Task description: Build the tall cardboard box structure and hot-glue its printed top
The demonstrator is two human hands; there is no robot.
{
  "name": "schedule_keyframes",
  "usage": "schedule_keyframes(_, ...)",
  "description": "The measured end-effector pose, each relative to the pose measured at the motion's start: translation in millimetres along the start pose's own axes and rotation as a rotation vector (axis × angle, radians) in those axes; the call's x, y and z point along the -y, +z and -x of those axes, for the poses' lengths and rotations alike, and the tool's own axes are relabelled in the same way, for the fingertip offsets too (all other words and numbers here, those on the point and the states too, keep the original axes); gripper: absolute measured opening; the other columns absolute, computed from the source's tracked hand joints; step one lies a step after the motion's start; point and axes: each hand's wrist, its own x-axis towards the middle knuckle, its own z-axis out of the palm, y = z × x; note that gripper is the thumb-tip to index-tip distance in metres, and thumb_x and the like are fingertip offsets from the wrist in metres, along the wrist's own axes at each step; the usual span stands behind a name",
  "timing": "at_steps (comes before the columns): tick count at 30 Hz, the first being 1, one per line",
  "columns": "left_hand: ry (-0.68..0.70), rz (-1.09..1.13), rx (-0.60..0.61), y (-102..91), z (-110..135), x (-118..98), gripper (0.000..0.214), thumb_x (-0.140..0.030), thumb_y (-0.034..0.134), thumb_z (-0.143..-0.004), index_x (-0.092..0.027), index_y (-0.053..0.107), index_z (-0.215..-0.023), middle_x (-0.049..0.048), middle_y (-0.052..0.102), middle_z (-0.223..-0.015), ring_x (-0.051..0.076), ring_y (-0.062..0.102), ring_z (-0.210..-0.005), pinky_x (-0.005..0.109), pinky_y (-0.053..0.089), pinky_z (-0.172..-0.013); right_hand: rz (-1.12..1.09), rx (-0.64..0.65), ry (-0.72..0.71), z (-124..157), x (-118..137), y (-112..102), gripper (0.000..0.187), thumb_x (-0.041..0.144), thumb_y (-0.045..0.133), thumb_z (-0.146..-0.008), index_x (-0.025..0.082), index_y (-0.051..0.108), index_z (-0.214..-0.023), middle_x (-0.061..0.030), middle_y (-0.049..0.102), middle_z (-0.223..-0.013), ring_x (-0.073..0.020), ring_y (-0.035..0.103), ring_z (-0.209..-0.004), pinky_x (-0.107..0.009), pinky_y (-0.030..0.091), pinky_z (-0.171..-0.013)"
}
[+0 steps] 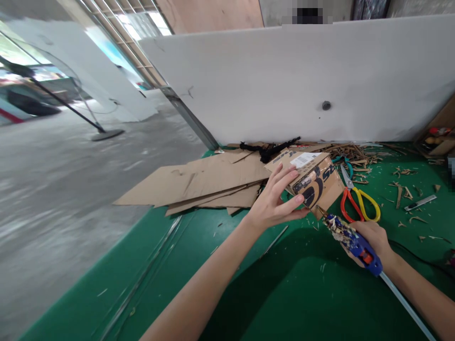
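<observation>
My left hand [275,201] grips a folded piece of printed brown cardboard [313,177] with a white label, held just above the green table [199,265]. My right hand [371,239] is closed round a blue glue gun [351,241] with a glue stick trailing from its back end. The gun's nozzle touches the lower edge of the cardboard piece.
Flat cardboard sheets [199,182] lie at the table's left edge. Scissors with red and yellow handles [357,201] rest right of the cardboard piece. Cardboard scraps [401,184], a black cord [270,149] and a metal ruler [419,202] lie near a white board [320,80] behind.
</observation>
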Motion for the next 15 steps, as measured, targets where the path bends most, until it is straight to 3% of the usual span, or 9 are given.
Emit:
schedule_keyframes(10, -0.013, -0.019, -0.008, 0.9, 0.1, -0.2, 0.092, -0.045, 0.071, -0.089, -0.034, 0.013, -0.16, 0.0147, 0.031, -0.162, 0.032, 0.037, -0.15, 0.063, 0.036, -0.12, 0.017, 0.012, 0.013, -0.1, 1.7, -0.5, 0.011, 0.023, 0.062, -0.079, 0.025, 0.061, -0.09, -0.0008, 0.066, -0.067, -0.0175, 0.06, -0.054, -0.027, 0.047, -0.053)
schedule_keyframes(15, -0.01, 0.005, -0.025, 1.3, 1.0, 0.5, 0.1, -0.044, 0.08, -0.082, -0.033, 0.017, -0.159, 0.0172, 0.033, -0.161, 0.035, 0.039, -0.148, 0.064, 0.036, -0.119, 0.036, -0.003, 0.006, 0.0, 1.1, -0.3, 0.011, 0.025, 0.064, -0.079, 0.025, 0.061, -0.09, -0.0005, 0.066, -0.067, -0.0171, 0.06, -0.054, -0.027, 0.047, -0.054)
